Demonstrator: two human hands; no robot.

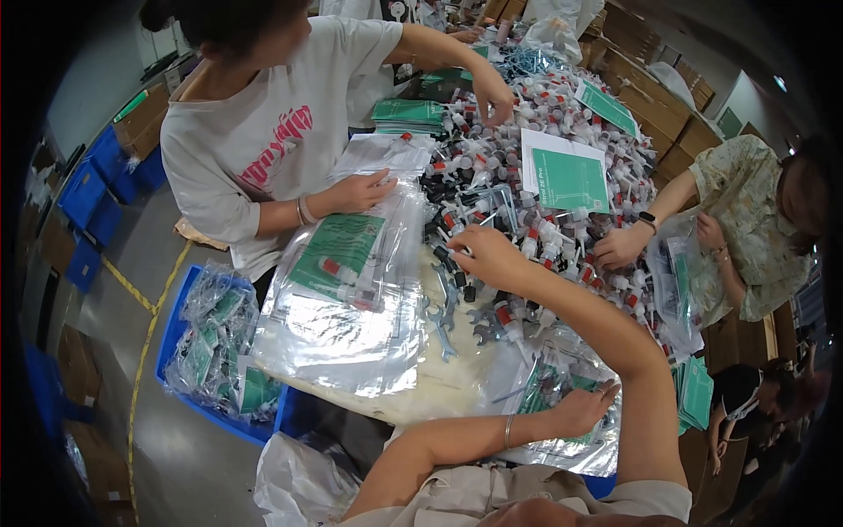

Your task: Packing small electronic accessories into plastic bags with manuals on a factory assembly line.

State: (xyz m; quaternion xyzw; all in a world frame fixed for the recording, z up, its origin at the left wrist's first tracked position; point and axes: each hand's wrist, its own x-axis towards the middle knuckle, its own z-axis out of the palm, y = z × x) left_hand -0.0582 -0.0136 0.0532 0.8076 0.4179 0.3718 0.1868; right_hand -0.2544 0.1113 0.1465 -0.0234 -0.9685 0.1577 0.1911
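My left hand [584, 411] is closed on a clear plastic bag [590, 452] at the table's near edge; green sheets and small parts show through it. My right hand [485, 253] reaches across to the near-left edge of a large pile of small white bottles with red parts [553, 241]. Its fingertips are pinched together beside black pieces [470, 290]; whatever they hold is too small to make out. Below that hand lie several metal wrenches [445, 321]. A green printed booklet [569, 178] rests on the pile.
Opposite left, a person's hand [356, 193] rests by flat clear bags [351, 338]; their other hand [492, 95] is over the pile. Another person's hand [622, 248] touches the pile at right. A blue bin [171, 338] of filled bags stands at left. Green booklets [408, 114] are stacked beyond.
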